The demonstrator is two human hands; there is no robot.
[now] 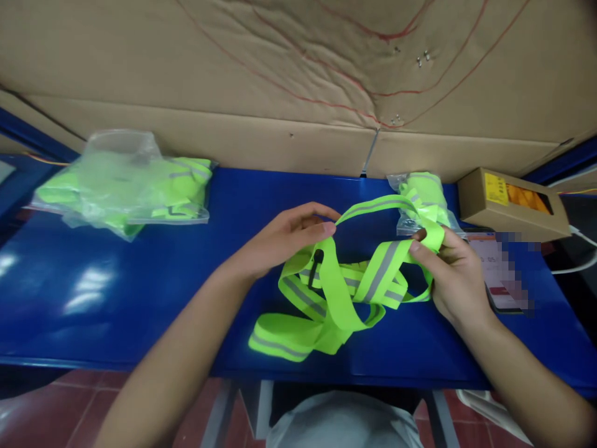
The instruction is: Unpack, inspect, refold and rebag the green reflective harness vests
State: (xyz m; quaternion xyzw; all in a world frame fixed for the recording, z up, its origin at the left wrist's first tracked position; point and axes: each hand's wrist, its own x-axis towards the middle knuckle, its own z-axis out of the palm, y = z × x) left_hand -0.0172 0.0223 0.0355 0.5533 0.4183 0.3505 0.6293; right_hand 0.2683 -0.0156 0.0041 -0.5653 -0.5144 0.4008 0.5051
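A neon yellow-green reflective strap point(340, 286) with a grey stripe lies in loose loops on the blue table, a black buckle point(316, 269) among its folds. My left hand point(298, 233) pinches one stretch of it between thumb and fingers. On the other side, my right hand point(450, 267) grips another part, its fingers partly hidden behind the band. Between the two hands a length of strap arches above the tabletop, while the lower loops rest on the surface near the front edge.
Clear plastic bags point(125, 186) of similar neon straps lie at the left. Another bagged strap point(424, 193) sits behind my right hand. A cardboard box point(513, 202) stands at the back right, with a phone point(501, 274) in front. A brown paper-covered panel point(261, 134) closes off the table's back.
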